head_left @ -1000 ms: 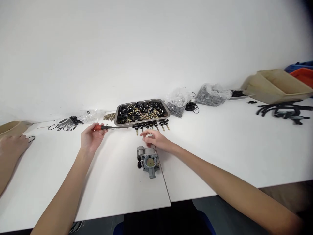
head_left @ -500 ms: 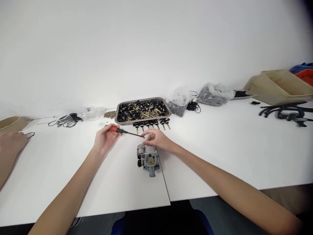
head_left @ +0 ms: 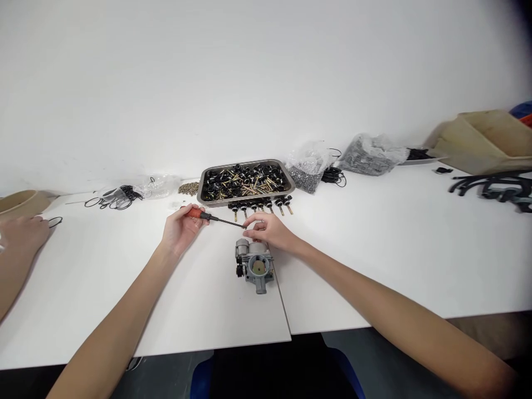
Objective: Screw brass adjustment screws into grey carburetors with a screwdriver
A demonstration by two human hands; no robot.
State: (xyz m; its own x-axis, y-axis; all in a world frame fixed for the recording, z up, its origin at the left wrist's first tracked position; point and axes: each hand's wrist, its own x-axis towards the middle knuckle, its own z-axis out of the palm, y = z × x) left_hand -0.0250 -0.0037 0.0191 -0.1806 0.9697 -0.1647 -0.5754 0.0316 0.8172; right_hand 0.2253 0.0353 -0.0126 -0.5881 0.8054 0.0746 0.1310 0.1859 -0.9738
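Observation:
My left hand (head_left: 178,230) is closed around the red handle of a screwdriver (head_left: 224,221), whose dark shaft points right. At its tip, the thumb and forefinger of my right hand (head_left: 272,230) are curled close together in a pinch. A tiny dark piece seems to be at the tip, too small to name. Just below my right hand, a grey metal carburetor (head_left: 260,281) stands on the white table, its round bore facing me. Beyond my hands lies a row of black-capped brass-stemmed parts (head_left: 280,205) in front of a metal tray (head_left: 216,204).
The tray holds many black and brass parts. Small brass pieces (head_left: 189,188), black rings (head_left: 120,195) and plastic bags (head_left: 307,169) line the wall. On the right are black hoses (head_left: 494,182) and a beige bin (head_left: 469,141). A co-worker's hand (head_left: 25,235) is at far left.
The view has shifted slightly. My right fingertips have come closer to the screwdriver tip. The screwdriver stays in my left hand, and the carburetor keeps its place on the table.

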